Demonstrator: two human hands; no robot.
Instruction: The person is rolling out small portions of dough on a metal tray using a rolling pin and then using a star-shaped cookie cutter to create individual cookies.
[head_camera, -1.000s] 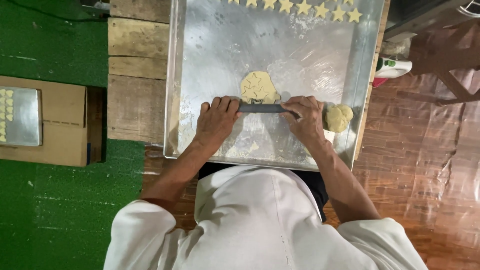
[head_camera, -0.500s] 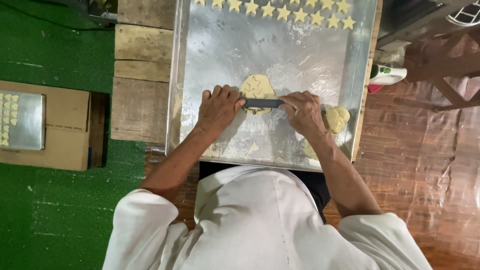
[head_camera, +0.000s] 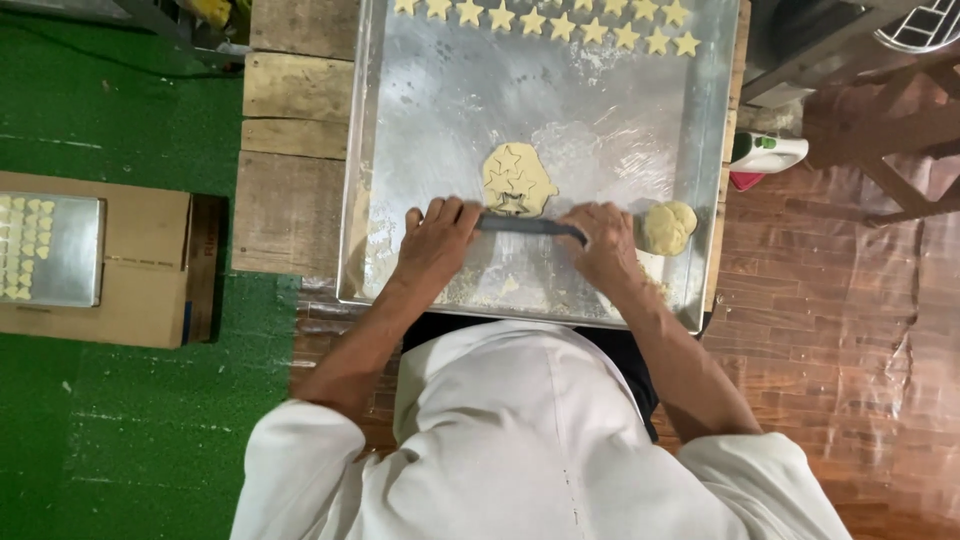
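Left hand and right hand each grip an end of a dark flat blade at the star-cut dough sheet on the metal tray.

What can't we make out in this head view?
- Fingertips of left hand and right hand: curled over the dark tool.
- Tool's ends: covered by both hands, so its kind is unclear.
- Flat dough near edge: behind the tool.
- Star row: cut by the top edge.
- Small tray contents: too small.

Bare tray floor wide open between star row at far rim and dough sheet — dough ball crowds right edge, raised rims all round.
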